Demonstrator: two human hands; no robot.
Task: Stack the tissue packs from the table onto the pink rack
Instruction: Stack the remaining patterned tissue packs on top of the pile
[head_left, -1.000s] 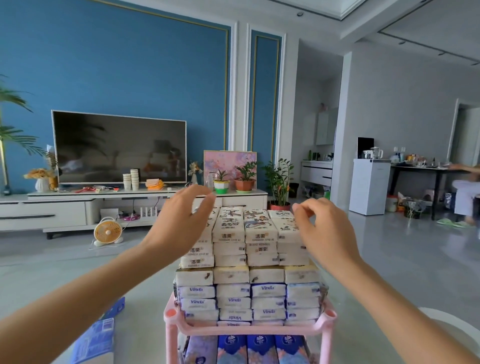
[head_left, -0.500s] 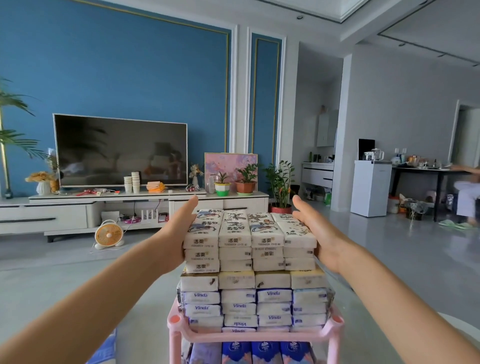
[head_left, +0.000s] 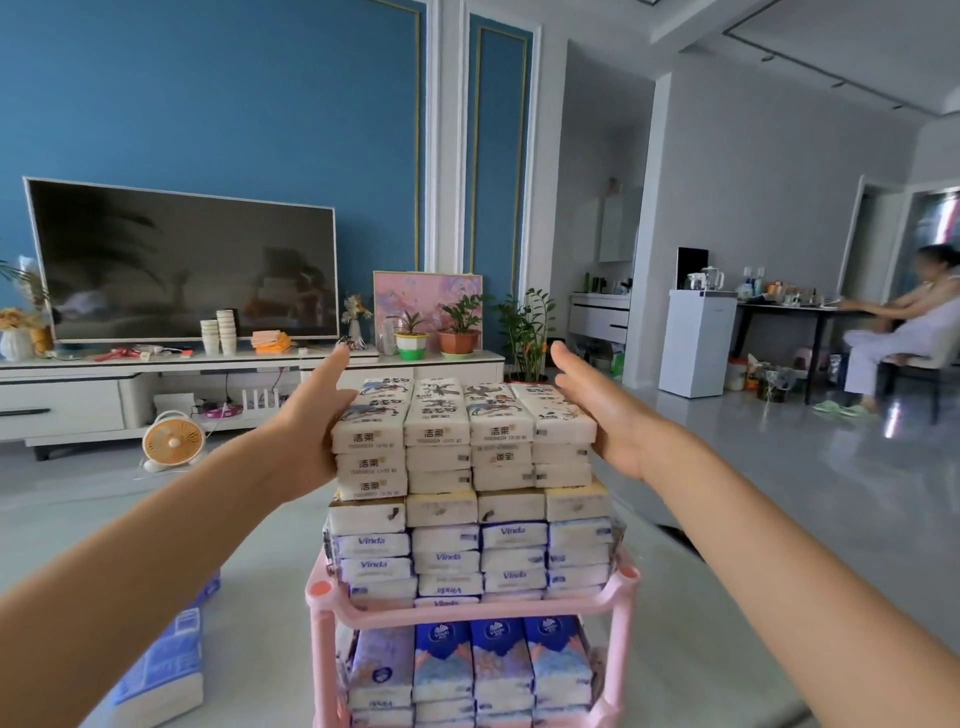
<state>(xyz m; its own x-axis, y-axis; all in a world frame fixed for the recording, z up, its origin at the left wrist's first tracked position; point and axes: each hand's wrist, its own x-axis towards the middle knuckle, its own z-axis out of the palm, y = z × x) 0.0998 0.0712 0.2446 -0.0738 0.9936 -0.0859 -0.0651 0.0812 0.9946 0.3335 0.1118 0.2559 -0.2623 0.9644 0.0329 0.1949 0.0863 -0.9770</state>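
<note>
My left grip (head_left: 306, 431) and right grip (head_left: 608, 421) are both spread flat with fingers straight, palms pressed to opposite sides of the top tissue packs (head_left: 462, 434). Neither curls round anything. The packs sit between my palms, piled on more packs that fill the pink rack (head_left: 623, 584) below my wrists. I judge them light, soft and slick in their wrappers. They lie in loose rows, so an uneven push would shear them. The flat side faces, squeezed gently and evenly, are the place to hold.
</note>
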